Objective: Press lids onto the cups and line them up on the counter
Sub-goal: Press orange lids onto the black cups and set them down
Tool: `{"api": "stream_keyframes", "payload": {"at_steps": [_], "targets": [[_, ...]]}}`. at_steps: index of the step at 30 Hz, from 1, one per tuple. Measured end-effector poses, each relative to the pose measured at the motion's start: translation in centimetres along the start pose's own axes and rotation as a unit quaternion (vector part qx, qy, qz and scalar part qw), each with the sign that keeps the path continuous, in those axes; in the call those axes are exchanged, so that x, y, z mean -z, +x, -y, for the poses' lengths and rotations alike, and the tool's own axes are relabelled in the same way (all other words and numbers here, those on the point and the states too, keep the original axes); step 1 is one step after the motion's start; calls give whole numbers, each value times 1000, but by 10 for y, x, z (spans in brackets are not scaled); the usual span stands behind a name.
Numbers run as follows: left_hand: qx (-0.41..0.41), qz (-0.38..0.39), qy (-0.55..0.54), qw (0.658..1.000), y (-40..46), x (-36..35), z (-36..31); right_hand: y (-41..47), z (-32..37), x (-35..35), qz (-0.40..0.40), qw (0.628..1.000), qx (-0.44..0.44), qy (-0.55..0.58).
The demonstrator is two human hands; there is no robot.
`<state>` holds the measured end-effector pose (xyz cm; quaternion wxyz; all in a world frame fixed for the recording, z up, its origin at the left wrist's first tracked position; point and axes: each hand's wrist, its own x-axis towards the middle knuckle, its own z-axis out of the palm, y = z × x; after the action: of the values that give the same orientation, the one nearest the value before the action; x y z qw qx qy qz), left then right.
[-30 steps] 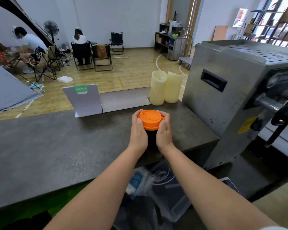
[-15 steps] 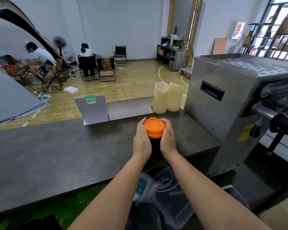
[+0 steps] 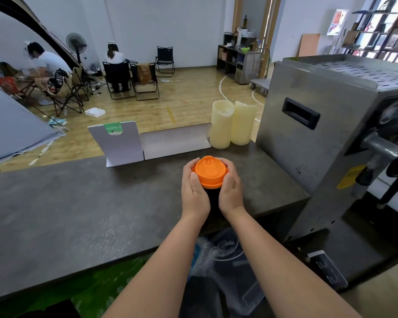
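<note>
Looking from the left of your view, two people are sitting among folding chairs (image 3: 122, 79) on the wooden floor well beyond the counter (image 3: 78, 207), beside a standing fan (image 3: 76, 45). Nearer, a pale metal stand (image 3: 117, 143) with a green tab is sitting upright at the counter's far edge, and a flat metal panel (image 3: 176, 141) is leaning just beside it. You are cupping your left hand (image 3: 194, 190) round the left side of the dark cup (image 3: 213, 198), fingers curled behind it and thumb lying against the rim of the orange lid (image 3: 209, 172). That lid is sitting on top of the cup, which is standing upright on the counter between your palms, near the front edge. Your right hand (image 3: 231, 189) is wrapping the cup's other side in the same way, fingertips reaching round the lid's far edge. Behind the cup, two cream cylinders (image 3: 232, 123) are standing side by side, touching each other. Further right, a steel machine (image 3: 331, 134) with a black recessed handle is filling that side of the counter. Below the counter edge, clear plastic packaging (image 3: 230, 255) is lying under your forearms.
</note>
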<state>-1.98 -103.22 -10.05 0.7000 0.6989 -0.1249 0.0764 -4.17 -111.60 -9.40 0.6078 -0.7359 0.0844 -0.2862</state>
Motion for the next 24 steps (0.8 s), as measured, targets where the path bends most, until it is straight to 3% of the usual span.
{"api": "stream_keyframes", "payload": {"at_steps": [8,15,19,24], "targets": [[-3,-42,83,996,2,-1,4,3,-7,3,29,999,24,-11],[16,-34,-39,999,-8,4,-10,-7,-8,6,3,1000,16,16],[13,-26,-15,999,-8,5,-5,-6,-4,6,-27,999,15,25],[-4,-101,10,995,-8,6,-5,-4,-4,9,-31,999,-7,42]]}}
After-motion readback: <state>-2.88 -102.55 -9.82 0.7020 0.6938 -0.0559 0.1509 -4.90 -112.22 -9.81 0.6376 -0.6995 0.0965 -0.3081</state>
